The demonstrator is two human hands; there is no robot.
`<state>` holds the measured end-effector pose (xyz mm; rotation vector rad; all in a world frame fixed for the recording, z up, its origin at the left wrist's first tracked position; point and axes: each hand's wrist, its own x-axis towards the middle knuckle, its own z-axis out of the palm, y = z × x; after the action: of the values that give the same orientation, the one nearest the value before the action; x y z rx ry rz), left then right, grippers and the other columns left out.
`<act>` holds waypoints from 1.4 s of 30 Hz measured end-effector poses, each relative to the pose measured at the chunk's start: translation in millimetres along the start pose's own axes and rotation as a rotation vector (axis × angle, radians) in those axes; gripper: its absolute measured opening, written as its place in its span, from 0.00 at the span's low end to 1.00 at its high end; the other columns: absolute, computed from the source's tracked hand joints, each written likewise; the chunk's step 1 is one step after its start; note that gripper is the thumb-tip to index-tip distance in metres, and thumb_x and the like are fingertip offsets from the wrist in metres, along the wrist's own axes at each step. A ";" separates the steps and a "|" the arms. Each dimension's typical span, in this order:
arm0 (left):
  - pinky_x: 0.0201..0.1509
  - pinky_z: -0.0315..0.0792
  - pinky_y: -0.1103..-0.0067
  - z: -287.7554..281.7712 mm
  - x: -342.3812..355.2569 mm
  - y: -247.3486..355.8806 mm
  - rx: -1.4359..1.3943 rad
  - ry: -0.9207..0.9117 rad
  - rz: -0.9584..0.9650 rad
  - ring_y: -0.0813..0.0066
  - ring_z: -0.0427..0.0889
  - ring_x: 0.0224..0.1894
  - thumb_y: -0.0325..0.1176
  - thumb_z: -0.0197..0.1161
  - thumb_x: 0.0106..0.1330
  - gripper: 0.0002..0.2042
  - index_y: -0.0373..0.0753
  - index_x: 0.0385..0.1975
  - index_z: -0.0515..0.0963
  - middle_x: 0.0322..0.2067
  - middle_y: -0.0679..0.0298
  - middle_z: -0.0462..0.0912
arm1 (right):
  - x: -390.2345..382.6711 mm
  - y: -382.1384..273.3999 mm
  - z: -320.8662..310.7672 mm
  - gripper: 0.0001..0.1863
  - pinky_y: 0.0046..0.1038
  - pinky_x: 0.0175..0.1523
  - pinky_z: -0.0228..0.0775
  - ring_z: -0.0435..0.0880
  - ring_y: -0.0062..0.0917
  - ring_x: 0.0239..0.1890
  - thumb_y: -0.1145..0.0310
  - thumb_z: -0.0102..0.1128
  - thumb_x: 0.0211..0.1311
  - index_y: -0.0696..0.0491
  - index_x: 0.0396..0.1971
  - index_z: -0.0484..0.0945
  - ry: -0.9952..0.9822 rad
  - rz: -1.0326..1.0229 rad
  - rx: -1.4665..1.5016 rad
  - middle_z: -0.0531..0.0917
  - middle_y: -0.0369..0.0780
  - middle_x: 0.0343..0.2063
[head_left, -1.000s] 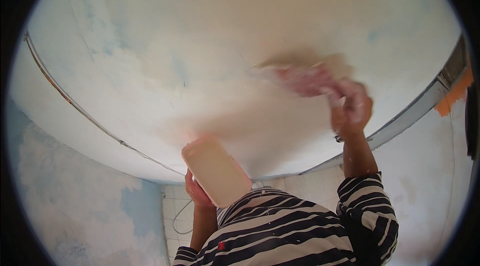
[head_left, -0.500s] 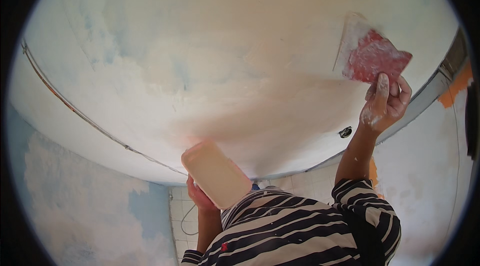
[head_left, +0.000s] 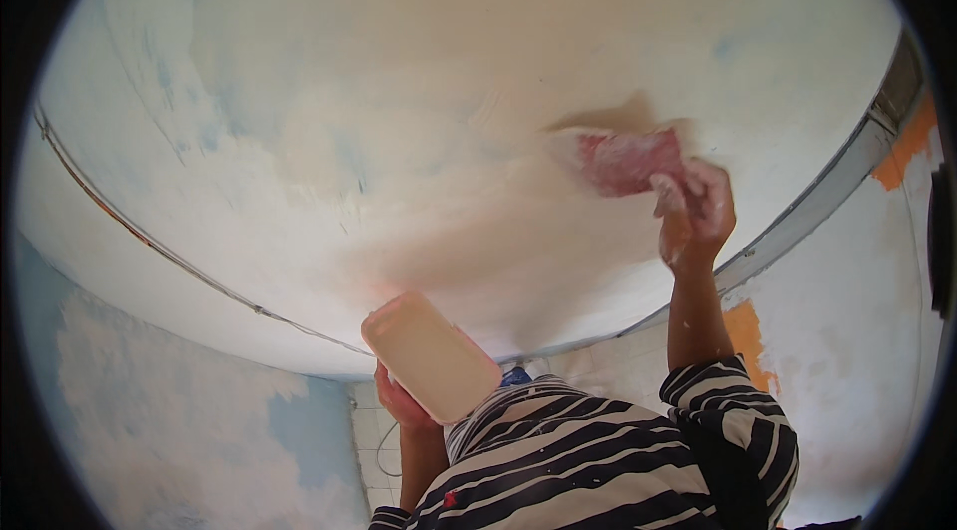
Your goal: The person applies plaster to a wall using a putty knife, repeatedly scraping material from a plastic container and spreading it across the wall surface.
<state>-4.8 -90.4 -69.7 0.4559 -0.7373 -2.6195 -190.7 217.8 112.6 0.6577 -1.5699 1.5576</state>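
Note:
In my right hand (head_left: 703,206), dusted with white, is a red putty spreader (head_left: 633,163) smeared with pale filler. Its blade edge lies on or very near the large cream wall (head_left: 379,51), which shows bluish patches. My left hand (head_left: 401,405) grips a shallow pinkish rectangular tub (head_left: 432,358) from its lower left side. A smooth cream surface fills the tub's face; whether that is filler or the tub's base I cannot tell. The tub is tilted, in front of my striped shirt.
A thin cable (head_left: 150,243) runs along the wall's left edge. Beyond it stands a blue wall (head_left: 319,430) with whitish patches. To the right, another pale wall bears orange patches (head_left: 748,341). Pale tiles (head_left: 374,430) show low down, with a thin hose beside them.
My right hand has swept left and slightly down across the wall with the spreader, which now sits flatter. My left hand and the tub have barely moved. A dark hole in the wall is now covered.

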 end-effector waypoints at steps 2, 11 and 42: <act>0.55 0.72 0.68 17.1 -9.4 1.6 -0.022 -0.040 0.025 0.62 0.76 0.53 0.50 0.37 0.72 0.25 0.38 0.57 0.69 0.52 0.58 0.76 | 20.7 -4.7 -5.6 0.13 0.16 0.24 0.67 0.78 0.16 0.28 0.81 0.62 0.59 0.59 0.43 0.72 0.185 0.047 0.063 0.81 0.41 0.33; 0.49 0.76 0.65 15.0 -10.1 -5.3 0.025 -0.020 0.106 0.60 0.80 0.48 0.54 0.33 0.72 0.27 0.41 0.57 0.67 0.49 0.59 0.77 | 30.4 -0.9 -7.3 0.12 0.17 0.23 0.65 0.73 0.14 0.23 0.80 0.59 0.61 0.58 0.44 0.71 0.072 0.175 0.026 0.82 0.40 0.30; 0.50 0.76 0.63 16.4 -21.4 11.4 -0.125 -0.137 -0.015 0.58 0.78 0.50 0.53 0.34 0.72 0.27 0.39 0.57 0.67 0.50 0.58 0.76 | 27.4 -33.7 -13.9 0.08 0.17 0.27 0.65 0.76 0.18 0.26 0.83 0.58 0.55 0.58 0.35 0.77 -0.287 -0.489 -0.485 0.82 0.37 0.31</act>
<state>10.4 -83.0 -45.8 0.2495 -0.6085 -2.7127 -175.0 232.8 152.7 0.9237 -1.7418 0.7118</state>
